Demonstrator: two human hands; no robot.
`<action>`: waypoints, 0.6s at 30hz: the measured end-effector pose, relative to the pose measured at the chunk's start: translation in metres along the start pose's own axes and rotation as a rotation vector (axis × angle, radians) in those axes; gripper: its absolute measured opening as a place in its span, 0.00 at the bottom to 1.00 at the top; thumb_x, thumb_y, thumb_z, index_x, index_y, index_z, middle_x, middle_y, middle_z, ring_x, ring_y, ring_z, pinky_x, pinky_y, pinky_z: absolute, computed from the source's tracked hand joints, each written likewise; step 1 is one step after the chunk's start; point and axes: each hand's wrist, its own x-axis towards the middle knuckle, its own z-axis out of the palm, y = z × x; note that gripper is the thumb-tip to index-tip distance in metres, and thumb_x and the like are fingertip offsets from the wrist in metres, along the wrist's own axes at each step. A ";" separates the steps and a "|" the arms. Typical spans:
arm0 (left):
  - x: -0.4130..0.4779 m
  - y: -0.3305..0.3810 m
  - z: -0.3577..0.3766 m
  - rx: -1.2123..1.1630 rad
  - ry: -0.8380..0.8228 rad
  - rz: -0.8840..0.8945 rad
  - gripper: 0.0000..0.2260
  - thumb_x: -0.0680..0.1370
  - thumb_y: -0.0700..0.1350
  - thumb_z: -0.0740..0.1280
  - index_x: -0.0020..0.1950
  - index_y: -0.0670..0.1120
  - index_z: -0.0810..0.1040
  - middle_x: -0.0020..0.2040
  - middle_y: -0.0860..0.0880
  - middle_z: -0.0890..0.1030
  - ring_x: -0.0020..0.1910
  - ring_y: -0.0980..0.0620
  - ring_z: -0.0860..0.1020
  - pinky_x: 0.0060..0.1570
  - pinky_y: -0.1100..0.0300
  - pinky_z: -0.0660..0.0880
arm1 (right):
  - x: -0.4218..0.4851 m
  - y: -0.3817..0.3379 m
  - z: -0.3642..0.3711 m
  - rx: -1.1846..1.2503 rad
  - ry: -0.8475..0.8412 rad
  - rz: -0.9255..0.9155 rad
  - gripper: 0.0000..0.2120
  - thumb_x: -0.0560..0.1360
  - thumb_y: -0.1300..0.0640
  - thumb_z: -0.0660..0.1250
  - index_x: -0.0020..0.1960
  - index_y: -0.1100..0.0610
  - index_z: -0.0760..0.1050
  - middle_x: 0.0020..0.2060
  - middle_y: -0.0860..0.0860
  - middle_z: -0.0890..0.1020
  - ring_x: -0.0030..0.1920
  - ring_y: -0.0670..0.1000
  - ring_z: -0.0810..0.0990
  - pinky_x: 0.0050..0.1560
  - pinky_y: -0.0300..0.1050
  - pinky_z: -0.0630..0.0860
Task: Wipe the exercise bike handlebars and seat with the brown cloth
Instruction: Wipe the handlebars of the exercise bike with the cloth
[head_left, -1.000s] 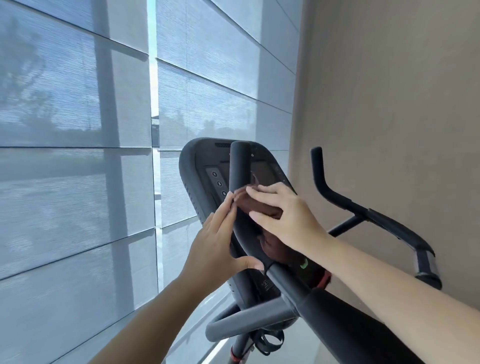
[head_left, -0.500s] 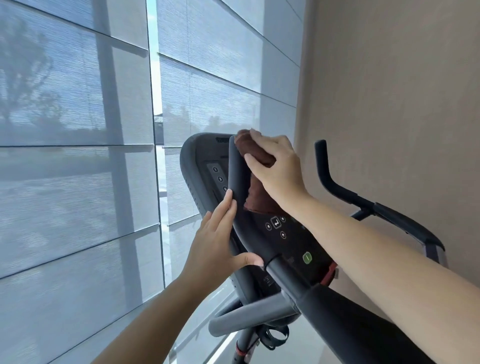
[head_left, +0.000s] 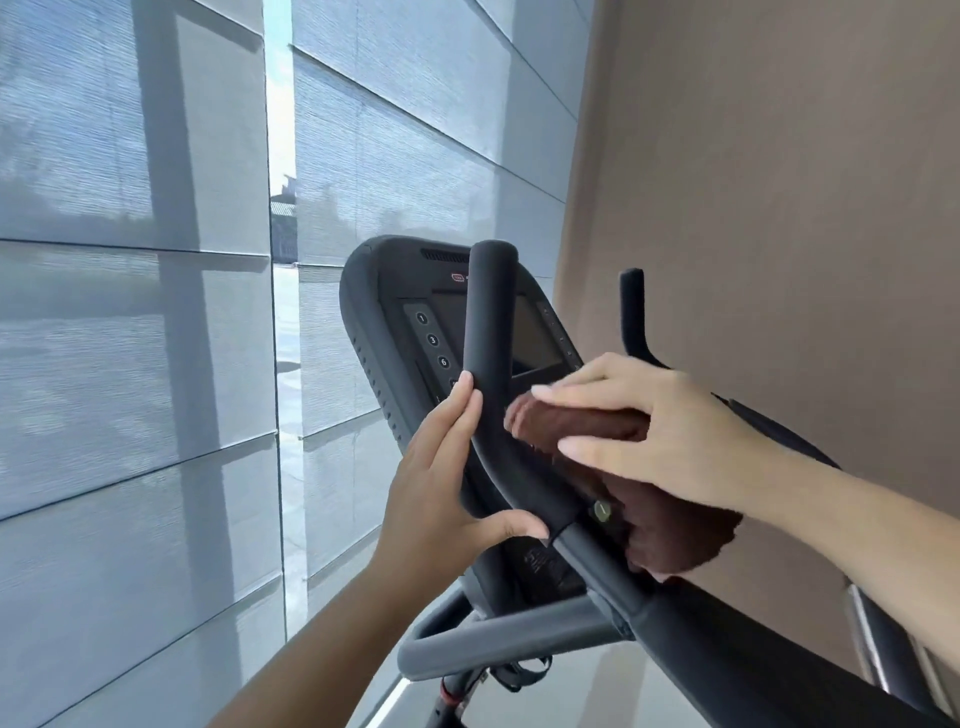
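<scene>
The near handlebar grip (head_left: 485, 338) is being steadied by the left hand (head_left: 436, 483), its fingers lying straight along the bar's left side and its thumb spread beneath the bend. The brown cloth (head_left: 587, 423) is being pinched in a bunch between the fingers and thumb of the right hand (head_left: 660, 431), with its end just beside the grip's right side, in front of the console (head_left: 410, 291). By this showing, the task is being worked at an early stage: the far handlebar (head_left: 631, 312) is not being touched, and the seat is out of view.
</scene>
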 end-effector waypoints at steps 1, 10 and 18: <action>0.001 -0.003 0.000 -0.012 0.003 0.017 0.48 0.59 0.65 0.70 0.71 0.41 0.60 0.72 0.46 0.60 0.71 0.52 0.60 0.65 0.48 0.66 | 0.010 -0.003 0.002 0.006 0.147 -0.012 0.20 0.70 0.59 0.71 0.58 0.42 0.75 0.54 0.43 0.77 0.55 0.36 0.73 0.58 0.24 0.63; 0.022 -0.056 -0.020 0.052 -0.061 0.356 0.33 0.68 0.62 0.64 0.67 0.43 0.69 0.69 0.48 0.67 0.68 0.52 0.65 0.65 0.46 0.63 | 0.052 -0.022 0.042 -0.182 0.415 0.061 0.23 0.69 0.59 0.71 0.62 0.48 0.73 0.51 0.47 0.73 0.54 0.35 0.70 0.58 0.20 0.59; 0.053 -0.113 -0.023 0.115 -0.179 0.505 0.31 0.72 0.62 0.58 0.66 0.42 0.71 0.67 0.47 0.71 0.69 0.48 0.65 0.66 0.46 0.59 | 0.016 -0.058 0.041 -0.447 0.088 0.284 0.20 0.68 0.59 0.72 0.56 0.42 0.77 0.51 0.44 0.78 0.53 0.41 0.75 0.59 0.37 0.68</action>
